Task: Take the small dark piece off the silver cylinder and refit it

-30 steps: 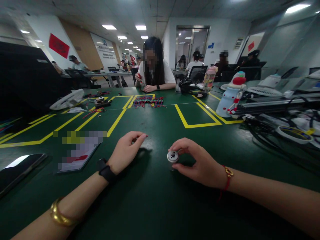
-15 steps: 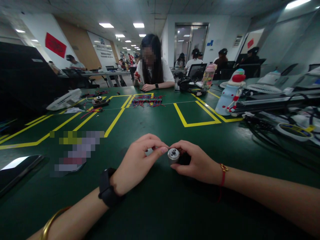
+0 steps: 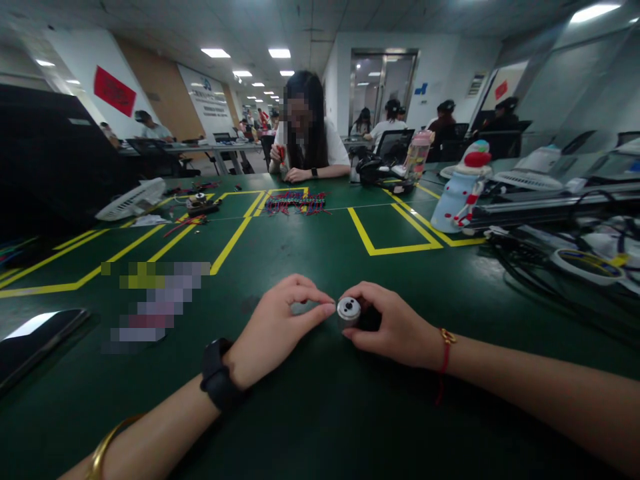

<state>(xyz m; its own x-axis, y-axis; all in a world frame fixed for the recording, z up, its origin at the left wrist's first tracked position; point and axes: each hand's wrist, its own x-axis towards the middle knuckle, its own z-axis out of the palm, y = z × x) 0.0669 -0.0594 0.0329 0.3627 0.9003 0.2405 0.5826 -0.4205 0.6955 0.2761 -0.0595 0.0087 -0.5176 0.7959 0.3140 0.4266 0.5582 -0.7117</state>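
My right hand (image 3: pixel 393 327) grips a small silver cylindrical motor (image 3: pixel 349 311) just above the green table (image 3: pixel 320 253), its round end face turned toward me. Thumb and forefinger of my left hand (image 3: pixel 280 327) are pinched together right beside the motor's end; they seem to hold a tiny part, which is too small to make out. A black watch sits on my left wrist and a red cord bracelet on my right.
A dark phone (image 3: pixel 35 340) and a blurred card (image 3: pixel 150 303) lie at the left. Tangled cables (image 3: pixel 565 267) and a blue-white bottle (image 3: pixel 457 190) crowd the right. Red wires (image 3: pixel 296 201) and a white fan (image 3: pixel 131 199) lie farther back. A person (image 3: pixel 307 130) sits across.
My left hand moved right from the table surface to meet the motor. My right hand turned the motor so its end faces me and shifted slightly left.
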